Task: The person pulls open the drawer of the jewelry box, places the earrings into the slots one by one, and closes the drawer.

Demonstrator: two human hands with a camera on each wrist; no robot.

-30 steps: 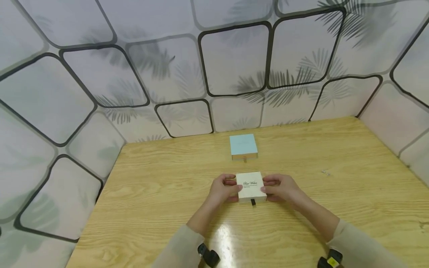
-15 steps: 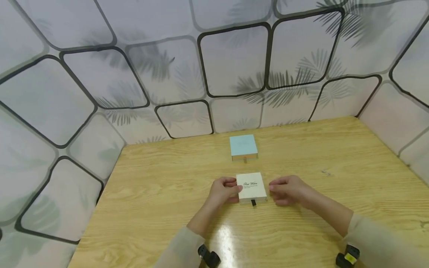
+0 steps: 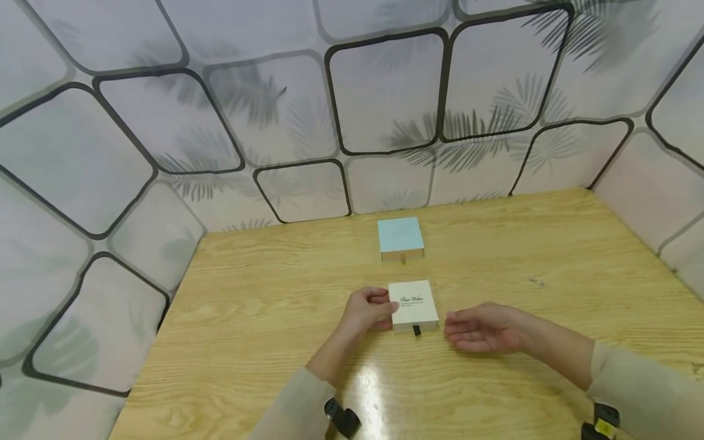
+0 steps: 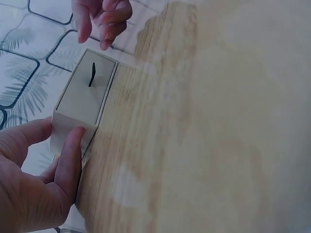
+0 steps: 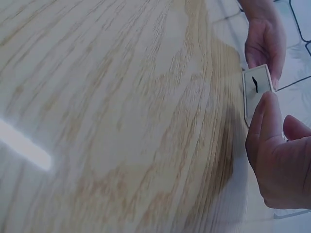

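Note:
A small cream drawer-style gift box (image 3: 414, 307) with dark lettering on its lid lies on the wooden table, a short black ribbon tab (image 3: 417, 330) sticking out of its front. My left hand (image 3: 364, 310) grips the box by its left side, thumb on the lid's edge and fingers along the side. Just off the box's front right corner, my right hand (image 3: 484, 328) is held with relaxed fingers, palm turned inward, and holds nothing. In the left wrist view the tab (image 4: 92, 75) hangs on the drawer's front face, facing the fingers of the right hand (image 4: 104, 19).
Behind the cream box lies a light blue box (image 3: 400, 236) with an orange-brown front and a small tab. Some tiny silvery bits (image 3: 536, 282) lie farther right on the table (image 3: 247, 342). Patterned panels (image 3: 390, 91) rise along the back and sides.
My right hand has let go of the box's right side, moved right and toward the front, and turned its palm inward. The left hand keeps its grip and the box stays in place.

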